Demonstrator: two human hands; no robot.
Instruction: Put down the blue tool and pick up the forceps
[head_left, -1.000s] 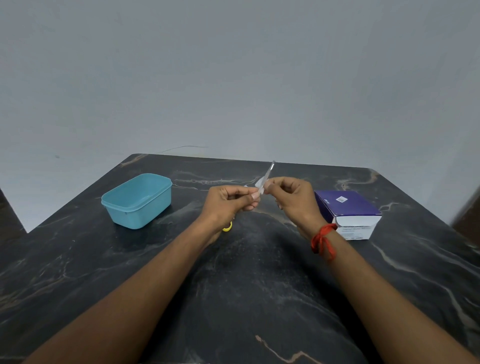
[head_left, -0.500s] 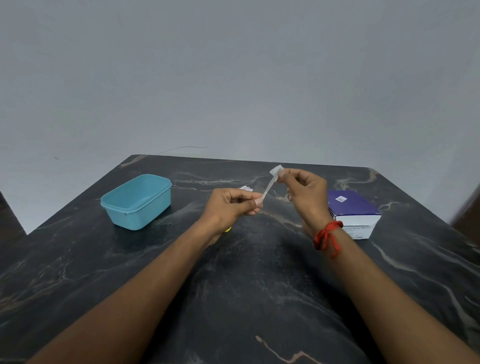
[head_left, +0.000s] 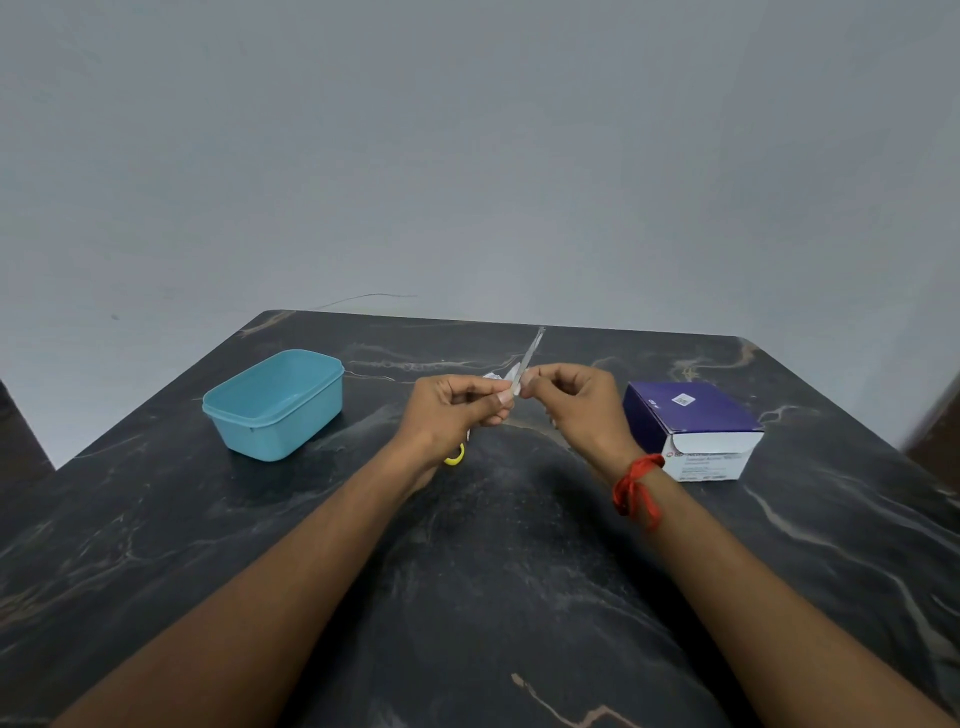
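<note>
Above the middle of the black marble table (head_left: 493, 597), my left hand (head_left: 457, 410) and my right hand (head_left: 571, 405) meet fingertip to fingertip. Both pinch a thin white paper-backed packet (head_left: 525, 361) that sticks up and away between them, seen nearly edge-on. A small yellow piece (head_left: 455, 457) shows just under my left wrist; what it belongs to is hidden. A red thread (head_left: 636, 486) is tied round my right wrist.
An open light-blue plastic tub (head_left: 275, 402) stands on the table to the left of my hands. A purple and white carton (head_left: 693, 428) sits to the right. A plain grey wall rises behind the table's far edge.
Half a second ago my right hand had pulled up and to the right, drawing the packet out. Now it is back against my left hand, and the packet stands upright between the fingertips again.
</note>
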